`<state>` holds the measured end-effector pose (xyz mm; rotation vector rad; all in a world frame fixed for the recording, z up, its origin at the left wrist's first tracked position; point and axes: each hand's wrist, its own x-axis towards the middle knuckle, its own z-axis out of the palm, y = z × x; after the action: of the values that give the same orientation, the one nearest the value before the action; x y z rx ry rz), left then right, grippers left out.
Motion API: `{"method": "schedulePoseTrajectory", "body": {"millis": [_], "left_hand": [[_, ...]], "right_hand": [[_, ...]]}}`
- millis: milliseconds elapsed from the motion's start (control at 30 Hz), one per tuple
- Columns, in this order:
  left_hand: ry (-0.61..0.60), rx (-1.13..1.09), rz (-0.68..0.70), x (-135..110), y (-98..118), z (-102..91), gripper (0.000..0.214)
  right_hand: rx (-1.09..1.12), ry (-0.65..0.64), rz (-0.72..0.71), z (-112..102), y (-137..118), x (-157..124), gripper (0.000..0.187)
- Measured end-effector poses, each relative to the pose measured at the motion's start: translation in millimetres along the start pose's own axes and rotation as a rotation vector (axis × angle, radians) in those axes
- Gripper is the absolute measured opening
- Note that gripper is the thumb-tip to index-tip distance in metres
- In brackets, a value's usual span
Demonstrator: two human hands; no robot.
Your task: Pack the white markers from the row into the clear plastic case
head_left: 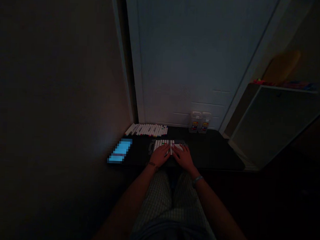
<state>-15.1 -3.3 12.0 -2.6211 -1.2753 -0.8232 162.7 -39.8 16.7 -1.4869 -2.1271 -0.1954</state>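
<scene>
A clear plastic case (150, 147) lies on the black table (217, 152) with several white markers (159, 143) side by side in it. My left hand (160, 155) rests over the markers in the middle of the case, its fingers stretched forward. Close beside it, my right hand (184, 157) lies over the case's right part with fingers spread, on or just above a white surface. Dim light and the hands hide what is under the fingertips. A longer row of white markers (147, 130) with coloured ends lies behind the case.
Two clear plastic boxes (199, 122) with labels stand upright at the back of the table. A lit, blurred-out screen (120, 151) lies at the left edge. Behind is a pale door (184, 57). A cabinet (279, 121) with things on top stands at the right.
</scene>
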Motion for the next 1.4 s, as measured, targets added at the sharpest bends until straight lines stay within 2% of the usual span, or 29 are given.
{"method": "schedulePoseTrajectory", "body": {"millis": [333, 700, 1100, 1400], "left_hand": [[0.006, -0.025, 0.000, -2, -3, 2.3, 0.041], [0.003, -0.093, -0.041, -3, -3, 2.0, 0.044], [-0.024, -0.158, -0.072, -3, -1, -3.2, 0.037], [0.012, -0.120, -0.052, -4, -3, 0.8, 0.036]], "right_hand": [[-0.011, -0.043, 0.017, -2, -1, 1, 0.034], [0.013, -0.026, -0.014, -2, 1, 1, 0.034], [0.068, -0.035, -0.013, -1, 3, 2, 0.035], [0.196, -0.061, 0.020, 4, 9, 4, 0.033]]}}
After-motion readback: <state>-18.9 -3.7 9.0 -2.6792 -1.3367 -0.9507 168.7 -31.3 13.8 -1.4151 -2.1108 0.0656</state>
